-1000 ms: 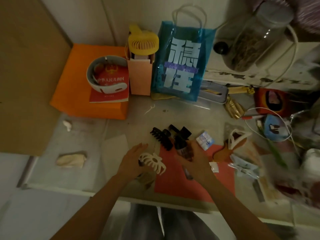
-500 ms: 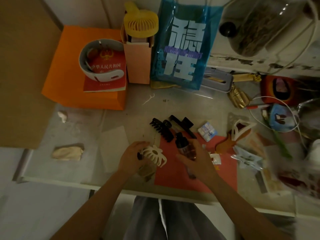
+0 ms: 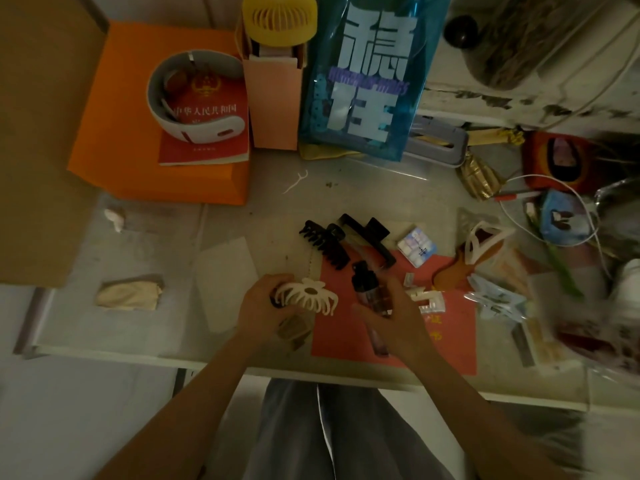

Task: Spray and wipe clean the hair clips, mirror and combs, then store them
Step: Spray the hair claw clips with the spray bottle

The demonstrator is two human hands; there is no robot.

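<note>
My left hand [image 3: 261, 304] grips a cream claw hair clip [image 3: 308, 296] above the table's front edge. Just to its right, my right hand [image 3: 398, 323] holds a small dark spray bottle [image 3: 369, 292] with its black nozzle toward the clip. Behind them lie a black claw clip [image 3: 323, 244] and a black rectangular clip [image 3: 367, 237]. A white triangular clip [image 3: 483, 240] sits to the right on a brown wooden comb [image 3: 453, 273]. A small white clip [image 3: 427, 299] lies on the red paper [image 3: 450, 327].
An orange box [image 3: 138, 133] with a red book and a white neck device stands at the back left. A pink box with a yellow fan [image 3: 278, 19] and a blue bag [image 3: 367, 74] stand behind. Cables, pouches and plastic clutter the right. A crumpled beige cloth [image 3: 128, 294] lies left.
The camera has tilted, so everything sits a little higher in view. Both hands keep their hold, and the spray bottle has come slightly closer to the cream clip.
</note>
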